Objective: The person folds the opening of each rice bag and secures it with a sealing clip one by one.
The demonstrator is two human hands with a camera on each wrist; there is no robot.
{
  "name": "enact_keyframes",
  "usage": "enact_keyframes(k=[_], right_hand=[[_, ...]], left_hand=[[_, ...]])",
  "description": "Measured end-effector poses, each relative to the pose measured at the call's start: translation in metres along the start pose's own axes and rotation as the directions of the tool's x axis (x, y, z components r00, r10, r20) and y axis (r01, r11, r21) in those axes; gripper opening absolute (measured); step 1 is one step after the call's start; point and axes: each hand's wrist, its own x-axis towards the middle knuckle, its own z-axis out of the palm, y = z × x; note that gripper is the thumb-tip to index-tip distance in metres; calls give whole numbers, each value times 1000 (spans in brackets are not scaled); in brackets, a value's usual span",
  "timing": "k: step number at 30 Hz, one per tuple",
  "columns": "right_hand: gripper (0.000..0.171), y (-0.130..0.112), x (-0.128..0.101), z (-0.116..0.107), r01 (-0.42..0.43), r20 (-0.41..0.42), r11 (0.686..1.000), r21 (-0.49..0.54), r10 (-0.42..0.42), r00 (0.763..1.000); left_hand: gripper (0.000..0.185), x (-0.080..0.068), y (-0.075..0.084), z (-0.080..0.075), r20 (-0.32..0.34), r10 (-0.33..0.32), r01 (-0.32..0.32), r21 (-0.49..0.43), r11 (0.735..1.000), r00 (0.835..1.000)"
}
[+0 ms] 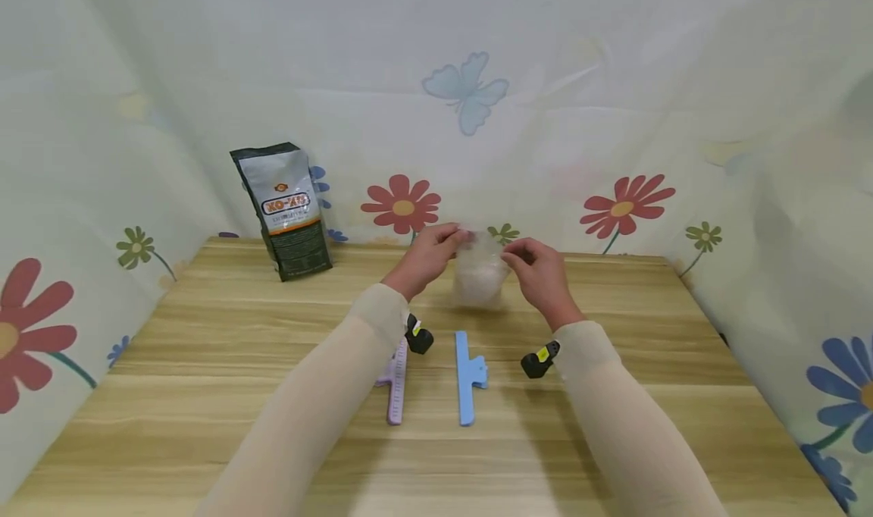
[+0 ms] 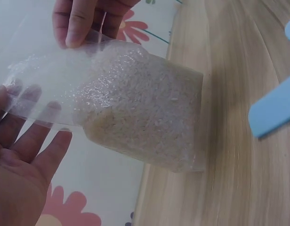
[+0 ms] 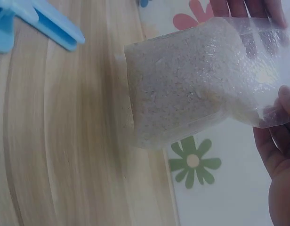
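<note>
Head view from above, forward-down; close wrist views from either side; bag in both

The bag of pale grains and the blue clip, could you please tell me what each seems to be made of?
Bag: apparently thin, glossy clear plastic film; the grains show through and it catches bright highlights.

Blue clip: probably rigid moulded plastic with a smooth, satin finish, judging by its even colour and clean edges.

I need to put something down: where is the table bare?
The widest bare patch of table lies in front of the pouch, between left sleeve and curtain; another, between right sleeve and curtain. The middle is crowded: purple clip, blue clip and, behind them, the bag held by left hand and right hand.
</note>
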Motion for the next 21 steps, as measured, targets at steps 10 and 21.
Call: enact_keyframes(k=[10, 21], right_hand=[[16, -9, 1, 22, 6, 27, 999, 41, -7, 1000], [16, -21, 1, 41, 19, 50, 999, 47, -22, 999]], left_hand=[[35, -12, -6, -21, -19, -39, 40, 30, 999, 999], [32, -25, -9, -41, -59, -43, 46, 50, 998, 997]])
